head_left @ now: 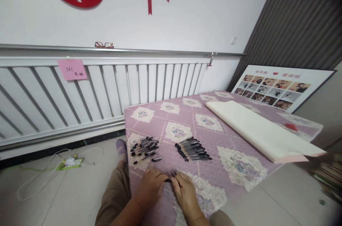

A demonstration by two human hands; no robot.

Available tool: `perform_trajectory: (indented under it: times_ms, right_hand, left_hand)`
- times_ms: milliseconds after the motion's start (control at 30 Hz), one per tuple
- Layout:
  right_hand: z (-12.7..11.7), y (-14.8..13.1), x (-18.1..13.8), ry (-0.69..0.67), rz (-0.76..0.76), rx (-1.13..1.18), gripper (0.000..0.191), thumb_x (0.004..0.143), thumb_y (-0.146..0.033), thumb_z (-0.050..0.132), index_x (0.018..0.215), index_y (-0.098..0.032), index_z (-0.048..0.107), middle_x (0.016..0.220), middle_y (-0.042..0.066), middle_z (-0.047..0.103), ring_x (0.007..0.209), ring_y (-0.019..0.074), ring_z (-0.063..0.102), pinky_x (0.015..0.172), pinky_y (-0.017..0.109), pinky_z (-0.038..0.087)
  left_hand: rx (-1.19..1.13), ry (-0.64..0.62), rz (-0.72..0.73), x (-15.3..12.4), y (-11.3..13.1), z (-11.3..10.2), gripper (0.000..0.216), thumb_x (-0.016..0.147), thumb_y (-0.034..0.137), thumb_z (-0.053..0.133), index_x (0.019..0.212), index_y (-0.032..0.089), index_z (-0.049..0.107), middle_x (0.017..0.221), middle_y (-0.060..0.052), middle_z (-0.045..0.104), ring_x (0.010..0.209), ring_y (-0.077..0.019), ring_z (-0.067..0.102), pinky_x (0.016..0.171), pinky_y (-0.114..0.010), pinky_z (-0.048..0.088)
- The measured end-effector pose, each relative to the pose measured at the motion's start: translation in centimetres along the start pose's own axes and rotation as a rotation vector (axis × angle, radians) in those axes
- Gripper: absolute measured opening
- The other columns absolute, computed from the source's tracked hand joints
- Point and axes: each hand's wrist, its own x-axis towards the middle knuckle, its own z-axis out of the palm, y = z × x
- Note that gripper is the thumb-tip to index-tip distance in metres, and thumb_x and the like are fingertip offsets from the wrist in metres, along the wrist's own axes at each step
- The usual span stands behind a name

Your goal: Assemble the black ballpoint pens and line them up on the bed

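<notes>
Near the front edge of the cloth-covered table, my left hand [151, 187] and my right hand [186, 193] meet with their fingers closed. Between the fingertips runs a short dark stretch of a pen [168, 180], gripped from both sides; most of it is hidden. A dark tip pokes up beside my right index finger, and I cannot make out whether it is part of the same pen. Just beyond my left hand lies a loose pile of black-and-clear pen pieces [145, 148]. Farther right, several black-ended pens [192, 150] lie side by side in a slanting row.
The purple patterned tablecloth [184, 112] covers the table. On its right side lies a large folded cream sheet [248, 126], with a photo board [272, 87] leaning behind. A white radiator [149, 80] lines the wall. A power strip [70, 163] with cables lies on the floor at left.
</notes>
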Motion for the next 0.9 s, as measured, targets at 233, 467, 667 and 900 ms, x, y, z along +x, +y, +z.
perform_trajectory:
  times_ms: [233, 467, 667, 900]
  right_hand:
    - [0.2, 0.2, -0.1, -0.016, -0.018, 0.024, 0.038, 0.094, -0.037, 0.037, 0.064, -0.022, 0.054, 0.065, 0.002, 0.059, 0.065, 0.018, 0.054, 0.065, 0.03, 0.037]
    - [0.2, 0.4, -0.1, -0.03, -0.009, 0.027, 0.039, 0.095, -0.038, 0.035, 0.062, -0.022, 0.05, 0.063, 0.002, 0.057, 0.065, 0.0182, 0.054, 0.063, 0.03, 0.038]
    - [0.2, 0.4, -0.2, 0.004, -0.024, 0.095, 0.035, 0.094, -0.034, 0.038, 0.066, -0.022, 0.052, 0.067, 0.002, 0.057, 0.068, 0.0187, 0.055, 0.065, 0.031, 0.041]
    - [-0.3, 0.0, -0.2, 0.044, -0.005, 0.234, 0.015, 0.086, -0.028, 0.053, 0.1, -0.023, 0.058, 0.09, 0.005, 0.063, 0.086, 0.0209, 0.059, 0.078, 0.033, 0.047]
  left_hand:
    - [0.013, 0.031, -0.018, 0.4, 1.0, 0.8, 0.019, 0.091, 0.023, 0.045, 0.103, 0.026, 0.059, 0.099, -0.001, 0.063, 0.097, -0.019, 0.053, 0.09, -0.035, 0.035]
    - [0.045, 0.061, -0.042, 0.4, 0.9, 1.0, 0.018, 0.091, 0.021, 0.045, 0.1, 0.025, 0.06, 0.096, -0.001, 0.064, 0.095, -0.0192, 0.054, 0.09, -0.036, 0.035]
    - [0.054, 0.077, -0.029, 0.5, 0.5, 1.3, 0.019, 0.091, 0.02, 0.045, 0.099, 0.026, 0.061, 0.092, 0.0, 0.064, 0.092, -0.0186, 0.055, 0.089, -0.037, 0.035]
    - [0.038, 0.147, -0.044, 0.3, 0.2, 1.8, 0.018, 0.09, 0.017, 0.047, 0.098, 0.026, 0.06, 0.096, 0.0, 0.065, 0.094, -0.0189, 0.056, 0.089, -0.038, 0.036]
